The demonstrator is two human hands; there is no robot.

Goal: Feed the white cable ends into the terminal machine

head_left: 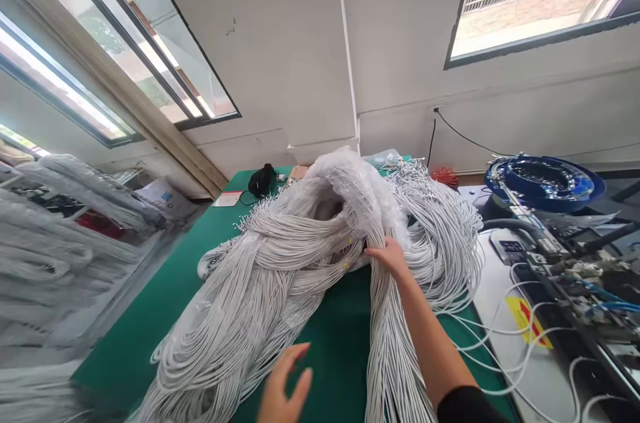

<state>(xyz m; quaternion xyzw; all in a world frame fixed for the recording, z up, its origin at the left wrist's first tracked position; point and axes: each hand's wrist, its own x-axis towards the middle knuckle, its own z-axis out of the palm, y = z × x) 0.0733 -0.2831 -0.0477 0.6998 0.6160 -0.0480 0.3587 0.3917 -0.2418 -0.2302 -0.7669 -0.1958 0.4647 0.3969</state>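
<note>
A big heap of white cables (pixel 300 256) lies in bundles across a green table (pixel 345 336). My right hand (pixel 390 256) reaches forward into the heap, its fingers closed around a bundle of the cables where several strands meet. My left hand (pixel 285 386) hovers low near the table's front, fingers spread and holding nothing, just beside the loose ends of a cable bundle.
A machine with a blue round bowl (pixel 545 179) and wiring stands at the right on a white surface. More white cable bundles (pixel 55 243) are stacked at the left. A black object (pixel 261 181) and a card lie at the table's far end, against the wall.
</note>
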